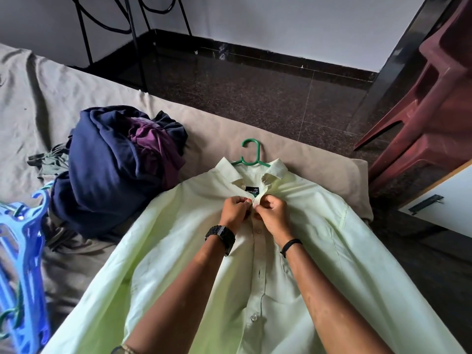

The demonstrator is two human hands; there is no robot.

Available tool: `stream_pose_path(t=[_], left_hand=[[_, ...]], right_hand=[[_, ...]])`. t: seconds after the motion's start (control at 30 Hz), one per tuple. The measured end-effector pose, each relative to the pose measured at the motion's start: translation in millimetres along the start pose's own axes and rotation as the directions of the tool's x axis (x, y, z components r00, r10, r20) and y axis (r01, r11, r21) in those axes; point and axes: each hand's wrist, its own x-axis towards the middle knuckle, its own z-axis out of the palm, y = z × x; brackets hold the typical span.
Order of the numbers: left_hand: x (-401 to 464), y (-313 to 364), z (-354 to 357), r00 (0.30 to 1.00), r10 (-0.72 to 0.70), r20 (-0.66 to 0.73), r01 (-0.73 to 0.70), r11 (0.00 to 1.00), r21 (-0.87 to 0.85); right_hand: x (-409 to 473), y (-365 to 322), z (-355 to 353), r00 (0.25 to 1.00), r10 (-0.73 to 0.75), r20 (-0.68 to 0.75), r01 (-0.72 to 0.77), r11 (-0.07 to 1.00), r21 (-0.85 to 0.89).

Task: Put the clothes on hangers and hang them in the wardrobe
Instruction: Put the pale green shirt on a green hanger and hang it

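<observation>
Pale green cotton fills the near part of my view: a long-sleeved shirt [293,290] lies face up on the bed [51,93], its sleeves spread out to both sides and its placket running away from me with several buttons undone below my wrists. My forearms reach out over it, a black watch [221,236] on the left wrist and a thin black band [291,245] on the right. At the top of the placket, just under the collar, my left hand [233,209] pinches one edge of the shirt front in a curled grip, and my right hand [272,212] pinches the other edge, the two grips almost touching around a button. Beyond my knuckles the collar lies open, showing a dark label, and the hook of a green hanger [251,154] sticks out past it, its shoulders tucked inside the shirt. To my left, at the frame edge, lies a stack of blue hangers [23,264]; further on, a heap of navy and purple clothes [120,169] sits on the grey sheet. Past the bed comes dark speckled floor [255,93], a maroon plastic chair [431,106] on the right, and black metal legs against the white wall.
</observation>
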Motion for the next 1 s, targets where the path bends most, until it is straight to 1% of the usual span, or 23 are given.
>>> stream_pose_path(t=[0.17, 0.3, 0.5, 0.7, 0.77, 0.87, 1.0], left_hand=[[6.1, -2.3, -3.9, 0.997, -0.037, 0.071, 0.038, 0.999, -0.014], [7.5, -5.3, -5.2, 0.996, -0.025, 0.084, 0.025, 1.0, 0.003], [8.2, -7.8, -5.6, 0.995, -0.015, 0.101, 0.015, 1.0, -0.001], [8.8, -10.2, -5.3, 0.994, 0.005, 0.109, -0.003, 1.0, -0.023], [7.8, -12.8, -3.8, 0.995, 0.023, 0.099, -0.018, 0.999, -0.047], [8.2, -17.8, -3.5, 0.997, 0.045, 0.067, -0.04, 0.996, -0.08], [8.9, -21.8, -5.1, 0.997, 0.054, 0.051, -0.048, 0.994, -0.103]], right_hand=[[-5.3, -8.0, 0.9, 0.991, -0.119, -0.062, 0.106, 0.979, -0.172], [-3.6, -2.6, 2.7, 0.977, -0.177, -0.123, 0.144, 0.96, -0.239], [3.2, 3.7, 0.3, 0.99, -0.141, 0.005, 0.14, 0.981, -0.137], [11.2, 6.5, -3.5, 0.994, -0.078, 0.078, 0.084, 0.994, -0.073], [11.5, 5.7, -6.3, 0.991, -0.088, 0.101, 0.096, 0.992, -0.083], [9.9, 0.0, -6.2, 0.989, -0.051, 0.14, 0.061, 0.996, -0.072], [13.8, 5.7, -3.1, 0.992, -0.058, 0.116, 0.075, 0.987, -0.142]])
